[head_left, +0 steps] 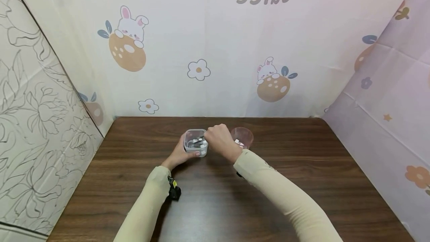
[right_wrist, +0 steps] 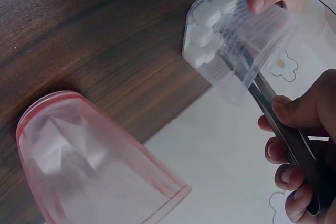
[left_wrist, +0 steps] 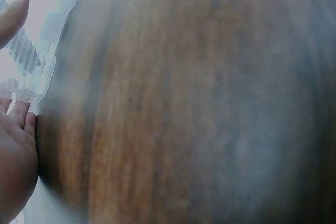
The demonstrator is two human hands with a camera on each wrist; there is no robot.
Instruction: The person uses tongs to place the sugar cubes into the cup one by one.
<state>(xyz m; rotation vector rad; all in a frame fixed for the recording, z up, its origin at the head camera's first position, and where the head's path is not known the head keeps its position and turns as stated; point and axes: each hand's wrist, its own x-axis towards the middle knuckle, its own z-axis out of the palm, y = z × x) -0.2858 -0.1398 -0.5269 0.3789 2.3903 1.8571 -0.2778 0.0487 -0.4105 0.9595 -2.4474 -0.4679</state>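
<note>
My left hand point(head_left: 179, 155) holds a clear plastic container point(head_left: 191, 133) from its left side, thumb across the front wall. White rounded lumps point(right_wrist: 202, 35) lie at the container's bottom. My right hand point(head_left: 221, 141) grips metal tongs point(right_wrist: 273, 111), thumb on one side and fingers curled on the other. The tips of the tongs reach down inside the container. Just right of that hand stands a translucent pink cup point(head_left: 246, 134) with white pieces in it, partly hidden by the hand in the head view. In the left wrist view only part of the left hand and container shows.
Both things stand near the far edge of a dark wooden table point(head_left: 215, 197). A patterned white curtain point(head_left: 168, 47) hangs right behind it, and another patterned sheet point(head_left: 386, 104) borders the right side. A small black device point(head_left: 174, 192) is on the left wrist.
</note>
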